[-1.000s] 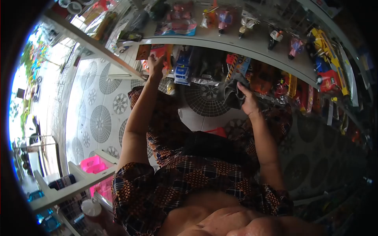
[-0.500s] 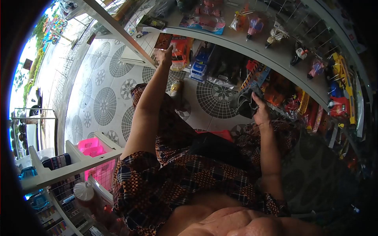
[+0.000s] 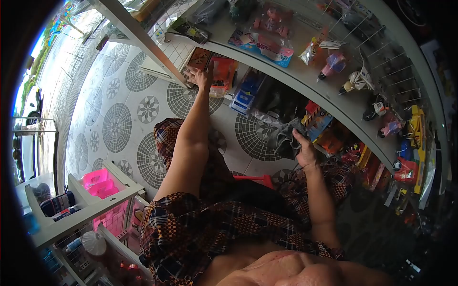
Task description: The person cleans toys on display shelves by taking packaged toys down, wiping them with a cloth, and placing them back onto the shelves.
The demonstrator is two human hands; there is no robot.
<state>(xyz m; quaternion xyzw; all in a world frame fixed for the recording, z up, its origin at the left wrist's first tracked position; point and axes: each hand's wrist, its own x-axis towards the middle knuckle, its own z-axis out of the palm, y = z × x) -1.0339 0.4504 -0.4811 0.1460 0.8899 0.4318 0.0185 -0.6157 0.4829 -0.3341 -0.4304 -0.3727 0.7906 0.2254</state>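
My left hand (image 3: pixel 199 77) reaches out to the lower shelf with its fingers spread. It is beside an orange packaged toy vehicle (image 3: pixel 222 74) and in front of a dark box (image 3: pixel 200 58); whether the fingertips touch the box I cannot tell. A crumpled dark grey cloth (image 3: pixel 285 138) hangs from my right hand (image 3: pixel 307 151), pinched between thumb and fingers above the tiled floor. To the right of the orange toy stands a blue and white toy truck (image 3: pixel 245 97) in clear wrapping.
Bagged toys line the curved upper shelf (image 3: pixel 305 78), whose edge overhangs the lower goods. A metal post (image 3: pixel 143 45) rises near my left hand. Pink baskets (image 3: pixel 102 183) sit in a white rack at lower left. A red object (image 3: pixel 255 180) lies on the floor before me.
My left hand has moved slightly down and its fingers have spread. The right hand has shifted left and down with the cloth. The view has tilted, so the shelves appear lower on the right.
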